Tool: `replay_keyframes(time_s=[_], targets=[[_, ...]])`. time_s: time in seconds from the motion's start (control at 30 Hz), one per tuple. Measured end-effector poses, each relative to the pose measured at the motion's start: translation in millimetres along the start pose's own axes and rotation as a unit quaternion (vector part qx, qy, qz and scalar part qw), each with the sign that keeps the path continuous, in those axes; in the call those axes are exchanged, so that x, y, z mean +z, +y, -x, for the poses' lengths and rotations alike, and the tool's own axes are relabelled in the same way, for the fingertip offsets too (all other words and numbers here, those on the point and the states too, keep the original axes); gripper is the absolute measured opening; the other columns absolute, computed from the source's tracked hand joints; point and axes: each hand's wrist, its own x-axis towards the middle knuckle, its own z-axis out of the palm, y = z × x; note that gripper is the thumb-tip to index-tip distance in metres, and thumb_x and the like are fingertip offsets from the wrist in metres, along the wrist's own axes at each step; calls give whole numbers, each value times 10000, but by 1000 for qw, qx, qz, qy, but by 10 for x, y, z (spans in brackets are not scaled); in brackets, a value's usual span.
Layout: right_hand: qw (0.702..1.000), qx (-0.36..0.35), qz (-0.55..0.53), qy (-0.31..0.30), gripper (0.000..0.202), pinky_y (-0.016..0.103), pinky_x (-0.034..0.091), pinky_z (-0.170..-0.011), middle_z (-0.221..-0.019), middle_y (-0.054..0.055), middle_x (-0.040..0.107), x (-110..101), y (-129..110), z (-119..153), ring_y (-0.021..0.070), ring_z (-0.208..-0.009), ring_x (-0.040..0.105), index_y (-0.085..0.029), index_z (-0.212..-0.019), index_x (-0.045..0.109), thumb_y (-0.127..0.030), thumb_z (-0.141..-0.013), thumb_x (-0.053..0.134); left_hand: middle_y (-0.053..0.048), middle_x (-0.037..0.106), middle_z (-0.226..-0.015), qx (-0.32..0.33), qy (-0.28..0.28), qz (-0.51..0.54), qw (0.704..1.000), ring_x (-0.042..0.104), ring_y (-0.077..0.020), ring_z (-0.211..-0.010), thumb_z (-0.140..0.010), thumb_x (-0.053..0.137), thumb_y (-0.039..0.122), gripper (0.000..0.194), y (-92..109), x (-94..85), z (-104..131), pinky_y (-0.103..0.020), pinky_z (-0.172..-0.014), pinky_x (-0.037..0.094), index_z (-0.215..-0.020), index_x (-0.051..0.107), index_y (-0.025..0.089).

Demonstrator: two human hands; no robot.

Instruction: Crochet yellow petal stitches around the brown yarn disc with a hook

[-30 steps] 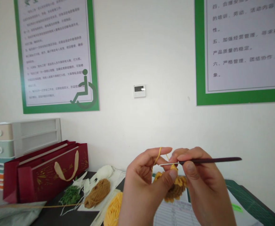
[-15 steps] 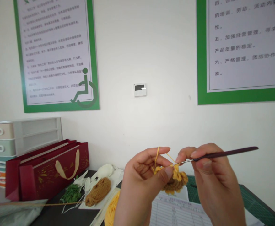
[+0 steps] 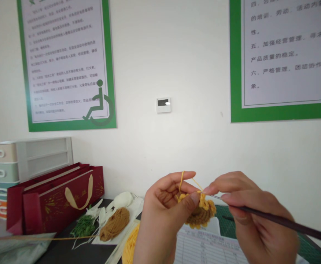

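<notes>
A round crochet piece [image 3: 200, 216], brown in the middle with a yellow ruffled edge, is pinched between the thumb and fingers of my left hand [image 3: 164, 216]. Yellow yarn [image 3: 181, 183] loops over the raised left index finger and runs down to the piece. My right hand [image 3: 256, 216] grips a crochet hook [image 3: 276, 220] with a dark handle and a thin metal shaft. The hook's tip meets the yellow edge, partly hidden by the right fingertips. Its handle slants down to the right.
Left of my hands lie a brown yarn skein [image 3: 114, 223], a yellow skein [image 3: 131, 245], white yarn [image 3: 122, 200] and green yarn [image 3: 83, 225]. Dark red gift bags [image 3: 58, 201] stand by a drawer unit [image 3: 45, 156]. Beneath my hands are a printed sheet [image 3: 204, 249] and a green cutting mat [image 3: 226, 222].
My right hand has turned and moved slightly right, swinging the hook's handle from pointing slightly up to slanting downward. The left hand and crochet piece have shifted slightly left.
</notes>
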Motion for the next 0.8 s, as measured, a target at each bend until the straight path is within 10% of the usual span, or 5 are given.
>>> replay_keyframes(time_s=[0.8], targets=[[999,-39,31,-7,204,447,537,-791,-1003,44,754,-5,5,10,228,-962,675,-289,-1138,631,-177,-1008,520,-10,707,-728,-16,-13,5,1000,611,-86,-657,-708,881,115,292,8,-18,11,-169,-642,472,-988,823,174]])
